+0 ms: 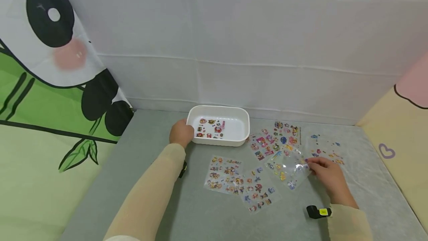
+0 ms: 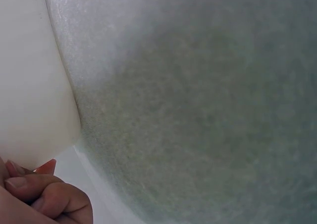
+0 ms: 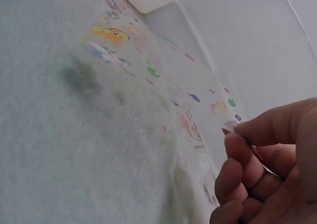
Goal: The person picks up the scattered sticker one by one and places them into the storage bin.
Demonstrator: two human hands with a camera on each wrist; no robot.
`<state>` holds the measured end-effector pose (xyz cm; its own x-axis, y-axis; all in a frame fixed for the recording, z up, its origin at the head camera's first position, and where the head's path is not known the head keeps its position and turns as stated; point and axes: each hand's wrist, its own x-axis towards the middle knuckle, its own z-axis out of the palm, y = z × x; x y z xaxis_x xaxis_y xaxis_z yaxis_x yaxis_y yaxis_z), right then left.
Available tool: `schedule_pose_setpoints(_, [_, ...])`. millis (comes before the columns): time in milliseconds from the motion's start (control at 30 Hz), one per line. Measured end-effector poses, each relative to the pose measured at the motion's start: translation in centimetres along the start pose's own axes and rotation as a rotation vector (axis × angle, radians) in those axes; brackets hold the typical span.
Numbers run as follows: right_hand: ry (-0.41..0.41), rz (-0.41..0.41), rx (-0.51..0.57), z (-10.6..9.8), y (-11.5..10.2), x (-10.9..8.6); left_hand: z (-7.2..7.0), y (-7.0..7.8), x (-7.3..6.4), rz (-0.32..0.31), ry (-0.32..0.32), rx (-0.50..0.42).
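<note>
My left hand (image 1: 181,134) grips the left end of a white rectangular plastic tray (image 1: 241,143). A clear sticker sheet (image 1: 208,128) with small colourful figures lies inside the tray. In the left wrist view, curled fingers (image 2: 59,199) are right at the tray's white wall (image 2: 34,85), beside a small orange-red tip. My right hand (image 1: 329,179) pinches the right edge of a transparent sticker sheet (image 1: 290,167) between thumb and fingertips. That sheet bows up and catches the light. In the right wrist view, my right hand (image 3: 267,159) holds its edge, with yellow and green printed figures beyond.
Two overlapping sticker sheets (image 1: 222,174) lie in front of the tray. More sheets lie right of it, a densely printed one (image 1: 267,140) and a sparser one (image 1: 326,148). A white cloth wall (image 1: 234,47) stands behind the grey table (image 1: 214,218); printed cloths flank both sides.
</note>
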<state>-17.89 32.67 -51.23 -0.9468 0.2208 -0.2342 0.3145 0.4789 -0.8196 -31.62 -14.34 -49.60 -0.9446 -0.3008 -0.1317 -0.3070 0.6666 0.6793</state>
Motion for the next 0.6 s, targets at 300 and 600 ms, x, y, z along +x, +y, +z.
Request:
schedule_pose_setpoints(300, [-0.004,0.018,0.04,-0.25,-0.33,-0.09,-0.38,0.59,-0.82,0.004,0.012,-0.01])
schedule_pose_setpoints(600, [0.011,-0.04,0.138,-0.57,-0.59,-0.14,-0.28,0.33,-0.54,0.013,0.021,-0.005])
